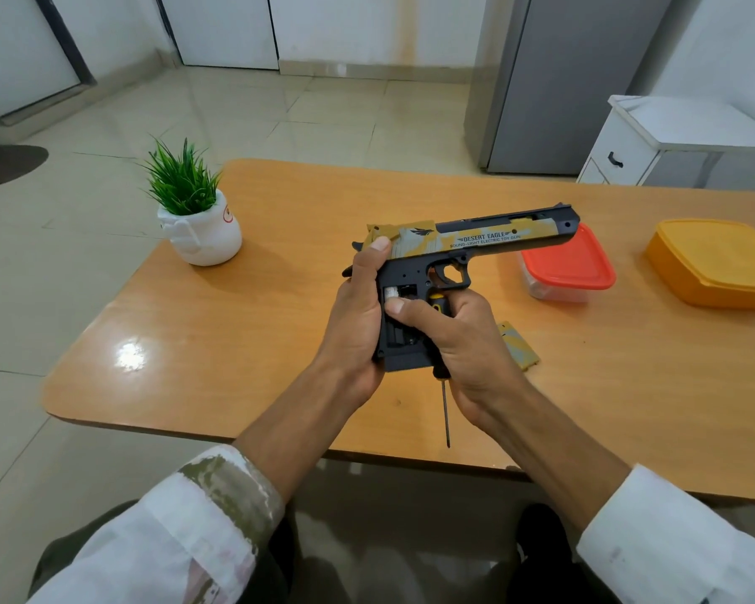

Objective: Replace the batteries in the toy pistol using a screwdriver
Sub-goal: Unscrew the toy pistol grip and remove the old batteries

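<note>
Wooden table [236, 342] beneath toy pistol [476, 237], both hands around grip.

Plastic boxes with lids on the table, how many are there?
2. A clear box with a red lid sits right of the pistol, partly behind its muzzle. A yellow box sits farther right, at the table's right end, cut off by the picture's edge.

Toy pistol [454, 255] above table [236, 342] centre, barrel pointing right, grip clasped in left hand [358, 324] and right hand [458, 342]. Screwdriver [443, 385] in right hand, shaft pointing toward near edge. Grip cover [519, 346] flat on table, just right of right hand. Potted plant [195, 215] at far left. Lidded container [567, 265] behind barrel end; second lidded container [715, 263] farther right.
</note>
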